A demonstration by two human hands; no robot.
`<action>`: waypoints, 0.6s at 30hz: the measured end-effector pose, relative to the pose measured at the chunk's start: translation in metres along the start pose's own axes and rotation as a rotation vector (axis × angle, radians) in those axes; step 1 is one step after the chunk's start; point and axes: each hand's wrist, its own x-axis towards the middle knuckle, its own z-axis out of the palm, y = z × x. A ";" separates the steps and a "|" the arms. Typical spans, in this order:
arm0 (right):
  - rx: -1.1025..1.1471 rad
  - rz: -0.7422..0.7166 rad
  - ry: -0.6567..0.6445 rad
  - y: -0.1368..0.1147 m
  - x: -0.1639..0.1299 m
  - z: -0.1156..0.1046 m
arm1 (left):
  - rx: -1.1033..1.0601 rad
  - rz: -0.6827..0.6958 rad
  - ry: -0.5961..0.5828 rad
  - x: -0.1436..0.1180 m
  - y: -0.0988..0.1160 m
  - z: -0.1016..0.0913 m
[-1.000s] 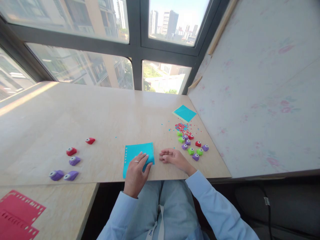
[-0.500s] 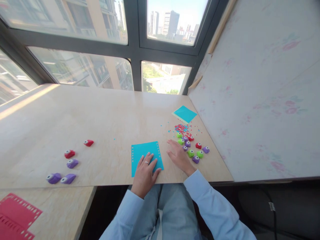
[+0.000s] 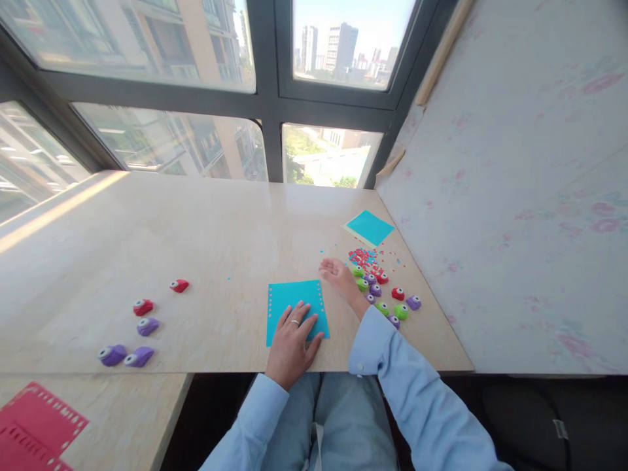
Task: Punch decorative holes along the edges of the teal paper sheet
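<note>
Left hand (image 3: pixel 293 340) lies palm down with fingers spread and flat on the near half of the blue rectangular paper sheet (image 3: pixel 295 302), which has a row of punched holes along its left and right edges; a ring shows on one finger; nothing is gripped, the hand only presses the sheet to the pale wooden tabletop (image 3: pixel 206 242). Right hand (image 3: pixel 337 273) is held just past the sheet's far right corner, fingers loosely curled and partly open, palm turned up or inward; whether it holds anything small cannot be told. It sits just beside the cluster of small green, purple and red craft punches (image 3: pixel 385 293), not clearly touching any. The blue sheet lies near the table's front edge, square to it, directly in front of the person. Beyond the punches lies a scatter of red and blue paper confetti (image 3: pixel 364 256), and farther still a stack of blue square paper (image 3: pixel 369 227) close to the pink-stained white wall panel (image 3: pixel 510 196) that bounds the table on the right. Left of the sheet the tabletop is open up to two red punches (image 3: pixel 160 296) and three purple punches (image 3: pixel 130 347), well apart from the hands. Red perforated paper sheets (image 3: pixel 34 428) lie on a lower surface at near left. Both forearms wear light blue sleeves; the right arm reaches forward diagonally, the left wrist is bent back at the table edge.
</note>
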 end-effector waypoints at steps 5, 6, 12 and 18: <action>-0.187 -0.216 0.216 -0.003 0.021 0.012 | 0.013 -0.013 0.000 0.000 0.002 -0.001; -0.147 -0.211 0.182 -0.003 0.023 0.017 | 0.012 -0.017 0.001 0.001 0.002 -0.001; 0.127 -0.034 0.015 0.003 0.050 0.045 | -0.002 -0.036 0.012 0.001 0.004 -0.003; -0.246 -0.115 0.448 0.003 0.056 0.033 | 0.003 -0.031 0.039 0.000 0.003 -0.002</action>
